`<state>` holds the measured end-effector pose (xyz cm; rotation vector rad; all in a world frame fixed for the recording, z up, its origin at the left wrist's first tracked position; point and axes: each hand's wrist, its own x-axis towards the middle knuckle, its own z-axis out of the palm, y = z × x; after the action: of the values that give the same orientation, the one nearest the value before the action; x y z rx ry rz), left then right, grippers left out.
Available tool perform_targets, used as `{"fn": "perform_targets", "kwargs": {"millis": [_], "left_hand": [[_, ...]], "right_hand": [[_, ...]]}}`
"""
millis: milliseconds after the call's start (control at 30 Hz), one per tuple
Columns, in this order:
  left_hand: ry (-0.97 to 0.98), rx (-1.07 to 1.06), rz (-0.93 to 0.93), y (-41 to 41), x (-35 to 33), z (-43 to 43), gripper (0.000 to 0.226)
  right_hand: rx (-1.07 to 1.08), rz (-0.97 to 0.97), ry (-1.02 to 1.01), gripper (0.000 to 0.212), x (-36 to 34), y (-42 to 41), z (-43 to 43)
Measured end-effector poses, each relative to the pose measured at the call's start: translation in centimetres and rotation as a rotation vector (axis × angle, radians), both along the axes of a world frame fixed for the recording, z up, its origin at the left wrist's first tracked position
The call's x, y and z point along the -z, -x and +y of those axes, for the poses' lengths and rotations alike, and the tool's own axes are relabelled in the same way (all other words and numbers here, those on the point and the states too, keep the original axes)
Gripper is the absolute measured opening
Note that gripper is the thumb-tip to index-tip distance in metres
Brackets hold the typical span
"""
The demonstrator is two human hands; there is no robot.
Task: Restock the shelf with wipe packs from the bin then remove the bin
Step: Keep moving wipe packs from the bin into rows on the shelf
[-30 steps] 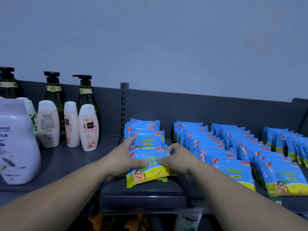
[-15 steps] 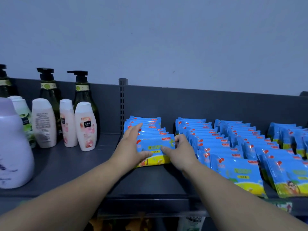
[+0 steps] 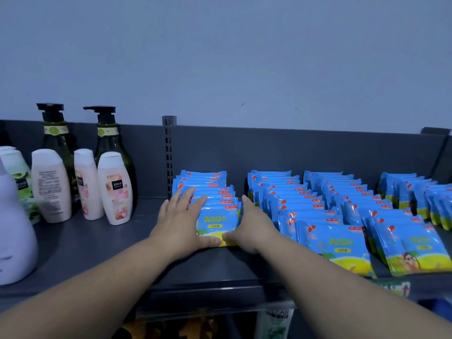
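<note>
Both the left hand (image 3: 179, 222) and right hand (image 3: 253, 227) press straight-fingered, not gripping, against the front wipe pack (image 3: 218, 222) mid-frame on the shelf (image 3: 80, 243). Squaring the row within stocking, I'd judge; next calls for reaching to the unseen bin.

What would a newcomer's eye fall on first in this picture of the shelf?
First, two bare arms reach in from below: the left hand and right hand press against the leftmost row of blue wipe packs, in the middle of the grey shelf. Next come the matching rows of wipe packs filling its right side. Last, pale bottles and dark pump bottles stand at the left.
</note>
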<state>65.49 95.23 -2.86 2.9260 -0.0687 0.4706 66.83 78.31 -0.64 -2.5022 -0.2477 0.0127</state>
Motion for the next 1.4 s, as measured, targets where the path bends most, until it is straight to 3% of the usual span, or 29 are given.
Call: {"fn": "perform_targets", "kwargs": {"millis": [100,267,433,733,1033,1233,1400], "left_hand": [[0.004,-0.012,-0.026,0.3,-1.0,-0.9,0.101],[0.02,0.049,-0.187,0.5,-3.5,-5.7,0.095],[0.026,0.179,-0.217,1.0,-5.2,-14.6,0.082],[-0.011,0.492,-0.226,6.8,-3.8,-36.9,0.075],[0.004,0.733,-0.109,16.0,0.9,-58.7,0.073],[-0.021,0.8,-0.008,20.1,6.1,-68.3,0.073],[-0.043,0.814,0.124,19.5,10.7,-73.0,0.073]], "right_hand": [[-0.003,-0.102,-0.016,0.098,-0.8,0.7,-0.5],[0.026,-0.433,0.063,0.077,-3.4,2.0,-4.7],[0.248,-0.571,0.285,0.07,-4.2,3.3,-13.8],[0.63,-0.476,0.461,0.064,-1.7,13.5,-35.1],[0.87,-0.276,0.521,0.059,2.6,27.7,-55.4],[0.949,-0.108,0.516,0.061,7.1,33.7,-64.5],[0.959,0.016,0.486,0.064,11.9,34.0,-68.9]]}}
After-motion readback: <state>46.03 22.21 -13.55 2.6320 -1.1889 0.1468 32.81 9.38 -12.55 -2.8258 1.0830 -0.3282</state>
